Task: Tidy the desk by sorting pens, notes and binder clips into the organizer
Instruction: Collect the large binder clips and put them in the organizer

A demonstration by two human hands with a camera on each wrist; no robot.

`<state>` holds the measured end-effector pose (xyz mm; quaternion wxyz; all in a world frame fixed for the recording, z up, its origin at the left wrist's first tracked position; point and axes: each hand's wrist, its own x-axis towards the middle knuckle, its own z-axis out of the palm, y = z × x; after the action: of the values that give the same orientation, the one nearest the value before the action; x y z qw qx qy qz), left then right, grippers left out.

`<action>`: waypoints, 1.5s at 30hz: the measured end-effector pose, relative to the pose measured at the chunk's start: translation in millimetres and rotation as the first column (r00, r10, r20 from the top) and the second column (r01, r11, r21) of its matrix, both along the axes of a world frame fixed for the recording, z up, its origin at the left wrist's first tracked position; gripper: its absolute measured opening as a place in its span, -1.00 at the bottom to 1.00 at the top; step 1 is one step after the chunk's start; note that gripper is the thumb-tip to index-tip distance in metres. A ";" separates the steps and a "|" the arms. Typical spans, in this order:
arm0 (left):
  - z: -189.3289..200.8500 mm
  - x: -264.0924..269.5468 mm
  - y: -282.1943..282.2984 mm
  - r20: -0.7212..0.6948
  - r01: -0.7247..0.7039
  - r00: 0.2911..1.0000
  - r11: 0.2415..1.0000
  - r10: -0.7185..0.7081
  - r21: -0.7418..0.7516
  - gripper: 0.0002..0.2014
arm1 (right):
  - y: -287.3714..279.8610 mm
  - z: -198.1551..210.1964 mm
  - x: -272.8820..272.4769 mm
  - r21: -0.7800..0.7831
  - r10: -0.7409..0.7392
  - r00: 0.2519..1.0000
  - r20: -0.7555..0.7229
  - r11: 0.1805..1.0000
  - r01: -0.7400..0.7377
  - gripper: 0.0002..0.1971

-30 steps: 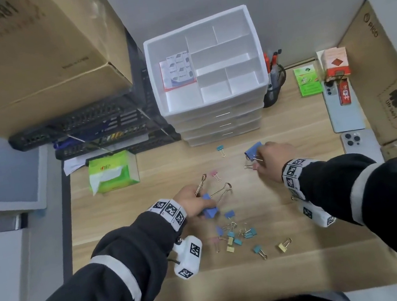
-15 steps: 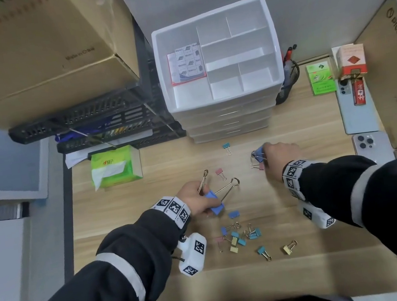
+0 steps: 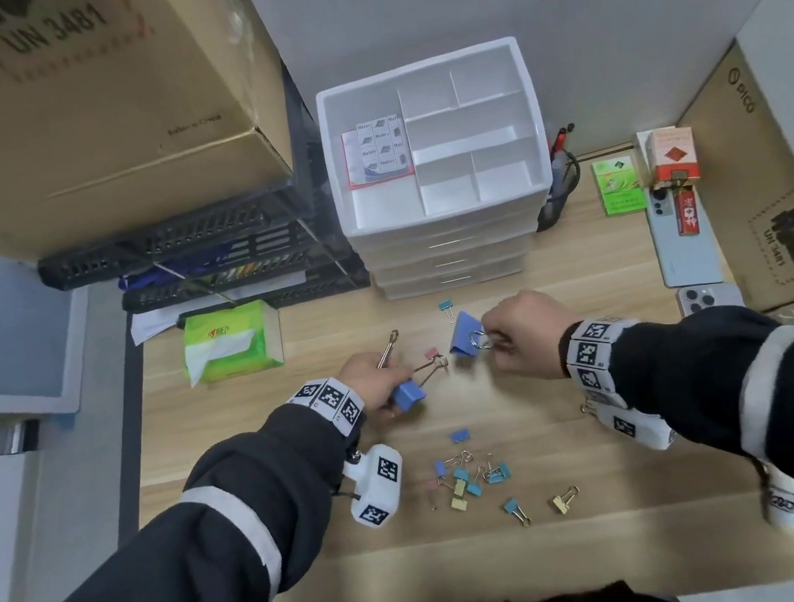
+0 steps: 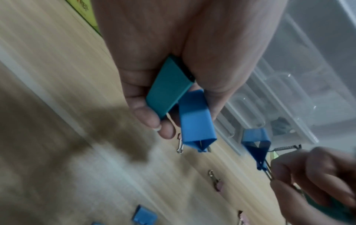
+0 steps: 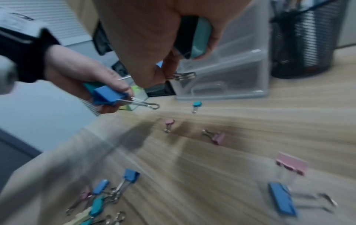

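Observation:
My left hand [image 3: 381, 381] grips a large blue binder clip [image 3: 407, 395] above the desk; the left wrist view shows a teal clip [image 4: 169, 91] pressed in the same palm beside the blue clip [image 4: 196, 121]. My right hand [image 3: 525, 332] pinches the wire handles of another large blue clip [image 3: 466, 339], and a teal clip [image 5: 200, 38] sits in its curled fingers. Several small coloured clips [image 3: 465, 482] lie in a loose pile near me. The white organizer [image 3: 419, 63] stands at the back with a notes pad [image 3: 376, 150] in its left compartment.
A black mesh pen cup [image 3: 559, 186] stands right of the organizer. A green tissue pack [image 3: 229, 340] lies at the left, in front of black trays [image 3: 201, 259]. Two phones [image 3: 687, 244] and small boxes [image 3: 668, 153] occupy the right side. A cardboard box [image 3: 68, 108] looms upper left.
The right hand has lifted its blue clip off the desk by the handles, so the clip now hangs left of the fist. The left hand keeps its clips and has barely moved.

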<state>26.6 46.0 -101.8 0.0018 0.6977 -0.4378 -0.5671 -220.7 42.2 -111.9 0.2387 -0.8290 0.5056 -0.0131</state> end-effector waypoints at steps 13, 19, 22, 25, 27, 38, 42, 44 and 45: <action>35.0 -6.1 9.6 -0.193 -0.097 0.974 0.990 0.114 0.098 -0.60 | 26.0 37.4 44.7 -0.103 0.293 0.947 0.132 0.954 -0.281 -0.77; 35.6 -6.2 13.9 -0.207 -0.247 0.940 0.959 0.273 0.140 -0.41 | 25.0 46.8 50.0 -0.059 0.279 0.953 0.122 0.960 -0.273 -0.79; 34.9 -7.0 13.0 -0.220 -0.307 0.915 0.938 0.338 0.163 -0.27 | 23.4 50.2 51.4 -0.076 0.303 0.947 0.103 0.952 -0.296 -0.83; 45.9 -13.5 14.8 -0.291 -0.327 0.873 0.913 0.391 0.246 -0.44 | 23.0 52.6 50.0 -0.096 0.322 0.941 0.104 0.945 -0.312 -0.83; 47.0 -14.4 14.7 -0.343 -0.293 0.852 0.903 0.396 0.315 -0.55 | 23.1 54.6 49.0 -0.108 0.343 0.933 0.109 0.937 -0.332 -0.83; 50.1 -13.9 11.7 -0.337 -0.163 0.896 0.922 0.288 0.352 -0.92 | 29.0 54.3 46.2 -0.158 0.344 0.925 0.161 0.934 -0.319 -0.65; 42.9 -14.6 9.9 -0.289 -0.137 0.930 0.943 0.227 0.302 -0.96 | 32.0 52.3 47.1 -0.140 0.293 0.940 0.177 0.952 -0.271 -0.69; 41.1 -14.8 8.8 -0.276 -0.158 0.932 0.949 0.234 0.272 -0.98 | 29.0 49.7 44.7 -0.121 0.227 0.959 0.169 0.970 -0.209 -0.73; 40.9 -15.0 8.4 -0.275 -0.165 0.932 0.951 0.238 0.262 -0.98 | 26.8 49.1 42.8 -0.109 0.193 0.968 0.158 0.978 -0.177 -0.72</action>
<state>11.6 54.4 -60.9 0.0452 0.6391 -0.2880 -0.7117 -177.9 69.0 -62.8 0.2413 -0.8788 0.4030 -0.0845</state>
